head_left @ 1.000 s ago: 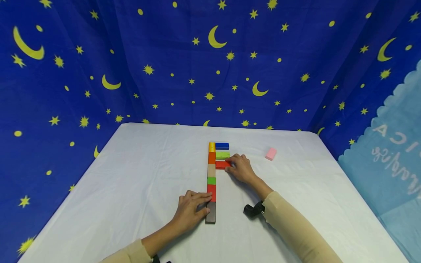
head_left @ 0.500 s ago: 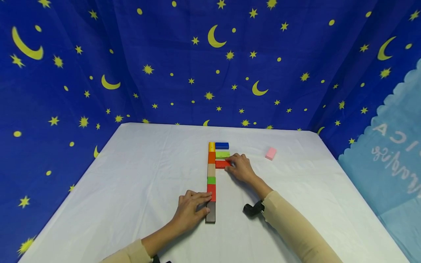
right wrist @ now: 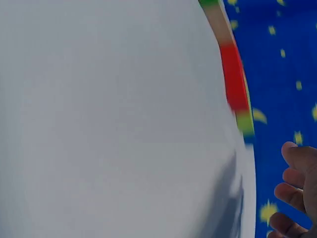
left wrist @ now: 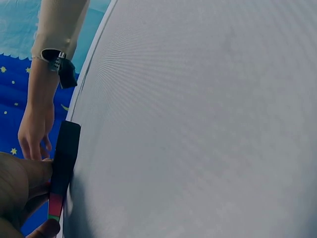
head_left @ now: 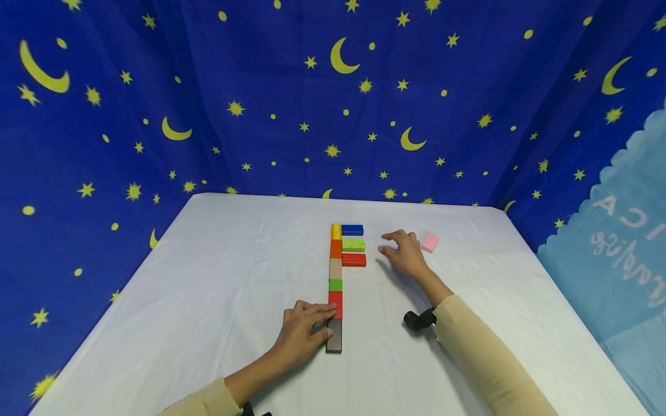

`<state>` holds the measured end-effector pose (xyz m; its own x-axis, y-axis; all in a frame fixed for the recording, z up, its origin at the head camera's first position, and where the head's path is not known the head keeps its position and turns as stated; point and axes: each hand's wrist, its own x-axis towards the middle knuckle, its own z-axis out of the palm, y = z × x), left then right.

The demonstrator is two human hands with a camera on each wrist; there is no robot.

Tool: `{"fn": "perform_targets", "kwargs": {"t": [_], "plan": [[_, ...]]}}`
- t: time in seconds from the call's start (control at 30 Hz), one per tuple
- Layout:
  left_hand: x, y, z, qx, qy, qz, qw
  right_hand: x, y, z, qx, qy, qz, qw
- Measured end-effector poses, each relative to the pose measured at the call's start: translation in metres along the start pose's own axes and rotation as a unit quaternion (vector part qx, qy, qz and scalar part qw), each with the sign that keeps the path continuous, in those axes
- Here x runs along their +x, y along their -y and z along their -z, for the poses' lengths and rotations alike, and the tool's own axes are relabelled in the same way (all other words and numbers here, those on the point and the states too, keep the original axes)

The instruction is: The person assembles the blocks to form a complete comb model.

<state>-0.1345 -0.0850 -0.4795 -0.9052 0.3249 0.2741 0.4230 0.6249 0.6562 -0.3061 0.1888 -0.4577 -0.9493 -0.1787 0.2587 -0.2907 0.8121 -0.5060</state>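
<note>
A straight line of coloured blocks lies on the table, running from a dark grey block [head_left: 335, 342] through red, green [head_left: 335, 285], tan [head_left: 335, 269] and orange to yellow [head_left: 336, 231] at the far end. My left hand [head_left: 298, 334] rests against its near end, fingertips on the red block [head_left: 338, 306] and thumb on the dark grey one. Three blocks jut rightward from the line: blue [head_left: 352, 230], light green [head_left: 354, 245] and a second red block [head_left: 354, 260]. My right hand [head_left: 406, 255], fingers spread and holding nothing, hovers between these and a pink block [head_left: 430, 242].
White cloth [head_left: 234, 260] covers the table. Blue curtain [head_left: 291, 86] with yellow moons and stars stands behind and at the sides. A light blue lettered panel [head_left: 619, 242] hangs at the right. A black wrist device [head_left: 418, 320] sits under the right sleeve.
My right hand has let go of the jutting red block and moved right, towards the pink block. The red block stays against the line. My left hand has not moved.
</note>
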Motion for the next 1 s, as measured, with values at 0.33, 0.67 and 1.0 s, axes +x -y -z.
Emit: {"fn": "perform_targets", "kwargs": {"t": [0.33,0.67,1.0], "plan": [[-0.001,0.0,0.001,0.001,-0.003,0.0,1.0,0.005,-0.064,0.045,-0.045,0.009,-0.083,0.9954],[-0.002,0.0,0.0,-0.001,-0.001,-0.002,1.0,0.004,-0.09,0.053,-0.056,0.074,-0.108,0.9897],[-0.001,-0.001,0.002,0.004,0.003,0.001,1.0,-0.012,-0.101,0.056,-0.056,0.074,-0.078,0.9926]]}}
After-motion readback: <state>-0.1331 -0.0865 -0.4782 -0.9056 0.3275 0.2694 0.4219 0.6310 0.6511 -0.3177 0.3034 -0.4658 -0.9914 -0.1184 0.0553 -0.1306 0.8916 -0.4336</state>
